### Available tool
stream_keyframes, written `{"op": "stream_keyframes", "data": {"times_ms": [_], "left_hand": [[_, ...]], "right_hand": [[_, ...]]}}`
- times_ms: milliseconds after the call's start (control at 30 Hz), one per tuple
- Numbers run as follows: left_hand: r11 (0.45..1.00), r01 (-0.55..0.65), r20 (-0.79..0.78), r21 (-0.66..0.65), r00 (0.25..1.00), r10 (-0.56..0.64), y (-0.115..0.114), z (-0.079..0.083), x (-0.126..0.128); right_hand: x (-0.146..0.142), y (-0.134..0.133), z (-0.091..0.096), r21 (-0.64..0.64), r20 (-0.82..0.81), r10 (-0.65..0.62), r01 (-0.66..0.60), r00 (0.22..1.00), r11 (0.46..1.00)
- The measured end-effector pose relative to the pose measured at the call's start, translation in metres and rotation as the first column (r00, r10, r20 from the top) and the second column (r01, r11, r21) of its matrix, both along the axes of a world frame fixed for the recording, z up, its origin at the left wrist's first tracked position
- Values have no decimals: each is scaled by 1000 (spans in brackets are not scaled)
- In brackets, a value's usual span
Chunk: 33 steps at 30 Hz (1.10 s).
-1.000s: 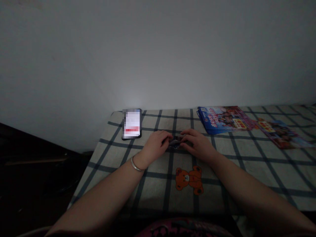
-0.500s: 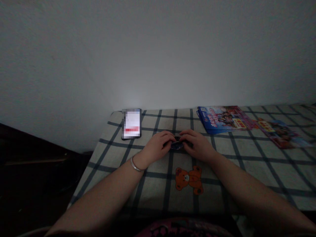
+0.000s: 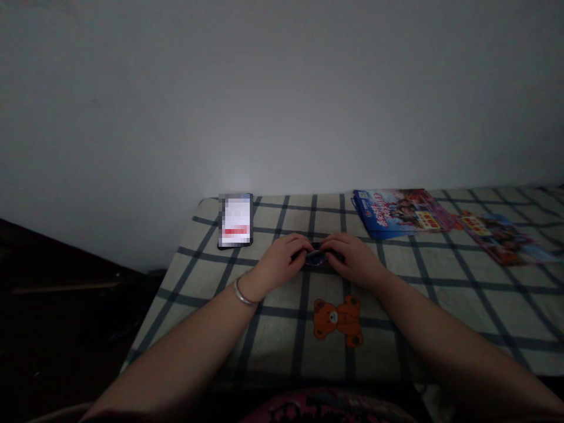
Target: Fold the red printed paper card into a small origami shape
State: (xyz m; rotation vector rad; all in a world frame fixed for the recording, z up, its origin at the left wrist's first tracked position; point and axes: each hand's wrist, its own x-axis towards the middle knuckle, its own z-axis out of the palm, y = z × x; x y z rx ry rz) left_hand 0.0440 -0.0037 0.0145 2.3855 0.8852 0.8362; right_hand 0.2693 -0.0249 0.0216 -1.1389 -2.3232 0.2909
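Observation:
Between my two hands is a small dark, bluish folded piece, perhaps paper (image 3: 316, 257), low over the checked cloth. My left hand (image 3: 285, 258) has its fingers curled onto the left end of this piece. From the other side, my right hand (image 3: 350, 258) pinches its right end. Both hands are closed, and their fingers hide much of the piece. A silver bangle (image 3: 243, 292) circles my left wrist. Just nearer to me, an orange teddy bear print (image 3: 338, 320) shows on the cloth.
A phone (image 3: 235, 221) with a lit, blurred-out screen lies at the back left. Colourful leaflets (image 3: 396, 212) overlap at the back right, with another leaflet (image 3: 506, 238) beside them. The checked tablecloth (image 3: 207, 270) reaches the pale wall (image 3: 282, 106). Past the table's left edge it is dark.

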Motion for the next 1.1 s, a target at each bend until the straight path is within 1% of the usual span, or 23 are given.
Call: {"op": "stream_keyframes", "data": {"times_ms": [167,333,600,800,1100], "left_hand": [[1000,-4,2,-4,1000,4,0,0,0],[1000,7,-8,-20,1000,-8,0,2,0],[1000,6,-18,1,1000,-6,1,-1,0],[1000,2,-36,-16,999,-2,1,1,1],[1000,10,-47,-9,999,-10,2,-1,0]], "right_hand": [[0,1,1,-22,41,5,-4,999,1000],[0,1,2,-24,34,10,-9,999,1000],[1,1,2,-23,35,9,-8,999,1000],[2,1,2,-37,24,28,-27,999,999],[3,3,0,-39,21,34,-33,999,999]]}}
